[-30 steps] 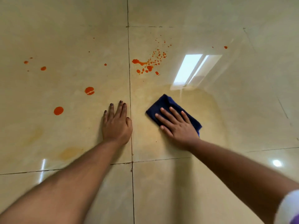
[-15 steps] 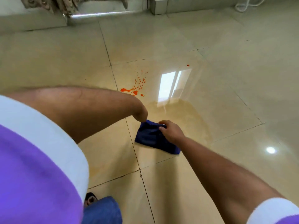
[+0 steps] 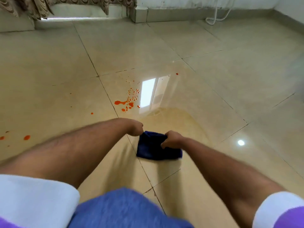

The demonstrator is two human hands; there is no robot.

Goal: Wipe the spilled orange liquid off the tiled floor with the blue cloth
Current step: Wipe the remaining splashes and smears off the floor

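Observation:
The blue cloth (image 3: pixel 154 149) hangs folded just above the glossy beige tiled floor (image 3: pixel 213 83), held at its top edge by both hands. My left hand (image 3: pixel 135 128) pinches the cloth's upper left corner, fingers curled under. My right hand (image 3: pixel 171 139) grips its upper right edge. A cluster of orange liquid splatter (image 3: pixel 127 102) lies on the tile beyond the hands, next to a grout line. More orange drops (image 3: pixel 26 137) sit far left, and a single drop (image 3: pixel 177 74) farther back. A faint yellowish smear (image 3: pixel 185 119) marks the tile to the right.
A white cable (image 3: pixel 213 17) loops on the floor by the far wall. Patterned curtains (image 3: pixel 37 7) hang at the back left above a low step (image 3: pixel 139 15). My knee in blue fabric (image 3: pixel 125 209) fills the lower middle.
The view has lifted away from the floor. My right hand, flat on the cloth a second ago, now grips it; my left hand left the tile and took the cloth's other corner.

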